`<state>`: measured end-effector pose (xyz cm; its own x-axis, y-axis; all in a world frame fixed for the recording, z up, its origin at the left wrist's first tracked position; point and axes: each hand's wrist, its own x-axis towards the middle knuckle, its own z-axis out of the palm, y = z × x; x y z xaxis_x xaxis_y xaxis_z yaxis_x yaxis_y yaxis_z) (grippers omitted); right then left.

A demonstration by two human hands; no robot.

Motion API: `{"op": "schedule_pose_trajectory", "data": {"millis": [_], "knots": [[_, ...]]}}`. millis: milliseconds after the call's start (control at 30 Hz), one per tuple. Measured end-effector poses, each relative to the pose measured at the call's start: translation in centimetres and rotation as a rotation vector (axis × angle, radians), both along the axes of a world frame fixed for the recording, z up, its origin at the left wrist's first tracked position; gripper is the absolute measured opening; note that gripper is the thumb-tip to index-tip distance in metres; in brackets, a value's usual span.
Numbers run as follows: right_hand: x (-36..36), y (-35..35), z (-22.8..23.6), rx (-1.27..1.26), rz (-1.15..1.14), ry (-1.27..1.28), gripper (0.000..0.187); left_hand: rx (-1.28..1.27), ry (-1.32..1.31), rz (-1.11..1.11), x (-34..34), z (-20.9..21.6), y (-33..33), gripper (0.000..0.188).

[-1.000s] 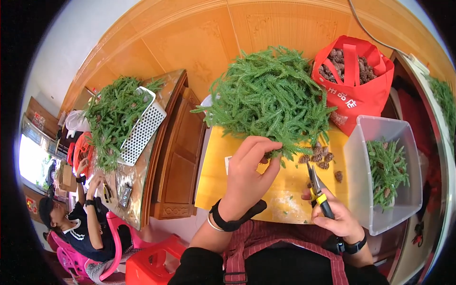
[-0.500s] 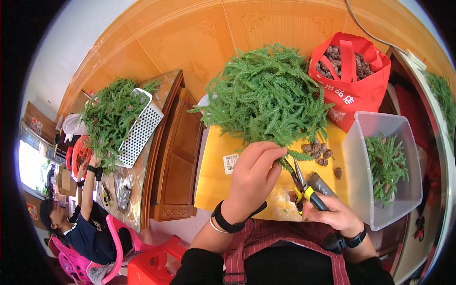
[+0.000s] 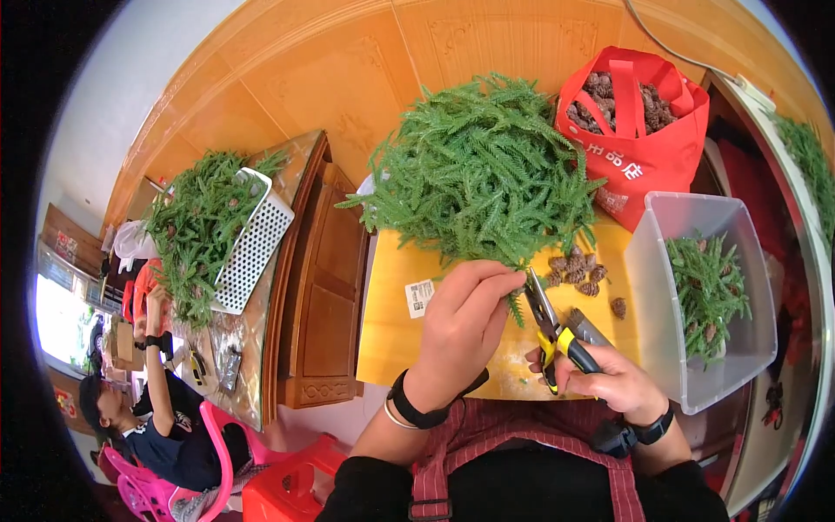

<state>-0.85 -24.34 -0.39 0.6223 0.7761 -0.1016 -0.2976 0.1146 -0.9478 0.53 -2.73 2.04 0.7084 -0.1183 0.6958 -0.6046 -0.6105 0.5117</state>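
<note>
My left hand (image 3: 465, 317) is closed, thumb and fingertips pinching a small green artificial pine sprig (image 3: 515, 309) whose needles hang below the fingers. In my right hand (image 3: 613, 378) are long-nose pliers (image 3: 550, 324) with yellow-and-black handles. Their jaw tips reach up beside the left fingertips, at the sprig; whether they grip anything there I cannot tell. Right of the pliers lies a bundle of thin dark wires (image 3: 588, 327). Several brown pine cones (image 3: 576, 268) rest just beyond, with a single one off to the right.
A large heap of pine sprigs (image 3: 483, 170) covers the far part of the yellow tabletop (image 3: 391, 344). A red bag (image 3: 648, 165) of cones and a clear plastic bin (image 3: 726, 383) holding sprigs stand right. Leftward, a co-worker (image 3: 178, 444) sits by another table with sprigs and a white perforated basket (image 3: 257, 252).
The pliers' tips have moved up closer to my left fingertips. A sprig tip that stuck out rightward from those fingers no longer shows. The whole view has shifted slightly.
</note>
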Motion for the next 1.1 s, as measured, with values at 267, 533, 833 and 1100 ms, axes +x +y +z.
{"op": "schedule_pose_trajectory", "data": {"millis": [267, 533, 833, 1100], "knots": [[0.0, -0.1, 0.5, -0.035, -0.018, -0.040, 0.011, -0.001, -0.006, 0.001, 0.0, 0.2, -0.3, 0.026], [-0.1, 0.0, 0.0, -0.049, -0.070, -0.048, 0.011, -0.037, 0.008, 0.011, 0.2, 0.1, -0.5, 0.027], [0.1, 0.0, -0.4, -0.061, -0.092, -0.148, 0.014, -0.262, 0.208, -0.030, 0.5, -0.5, -0.7, 0.017], [0.1, 0.3, 0.3, -0.176, -0.126, -0.242, 0.012, -0.557, 0.328, -0.072, 0.4, -0.4, -1.2, 0.014]]}}
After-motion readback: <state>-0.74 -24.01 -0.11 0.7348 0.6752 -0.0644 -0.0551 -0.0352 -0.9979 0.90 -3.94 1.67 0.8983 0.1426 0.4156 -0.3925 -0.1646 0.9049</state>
